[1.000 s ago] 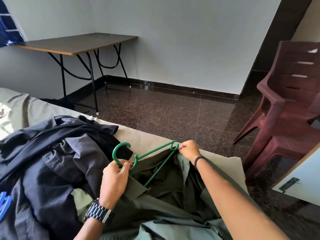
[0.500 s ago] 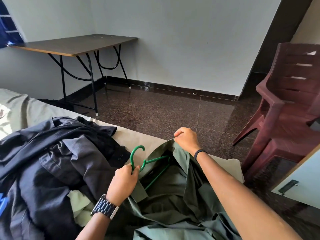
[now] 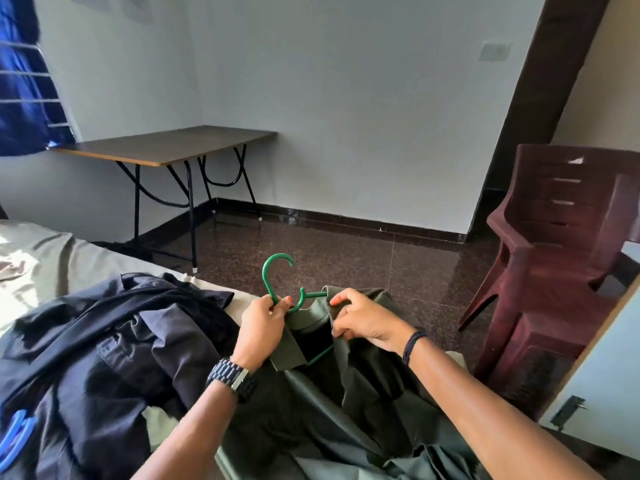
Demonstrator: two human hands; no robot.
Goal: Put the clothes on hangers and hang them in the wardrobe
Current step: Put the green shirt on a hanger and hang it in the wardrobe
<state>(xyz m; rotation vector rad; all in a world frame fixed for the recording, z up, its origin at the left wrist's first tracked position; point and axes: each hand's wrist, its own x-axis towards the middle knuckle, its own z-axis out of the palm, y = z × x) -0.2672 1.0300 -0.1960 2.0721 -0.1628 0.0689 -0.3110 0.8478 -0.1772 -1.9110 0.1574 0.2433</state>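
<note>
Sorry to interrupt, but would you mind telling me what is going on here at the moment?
A person is fitting an olive-green shirt onto a green plastic hanger over a bed with a beige sheet. The left hand grips the hanger just below its hook, while the right hand pinches the shirt's fabric near the collar. Most of the hanger is already inside the shirt. A pile of dark navy clothes lies on the bed to the left, not yet hung.

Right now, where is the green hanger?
Head view, centre: the green hanger is gripped by the left hand, its arms inside the olive shirt, right of the dark clothes.
</note>
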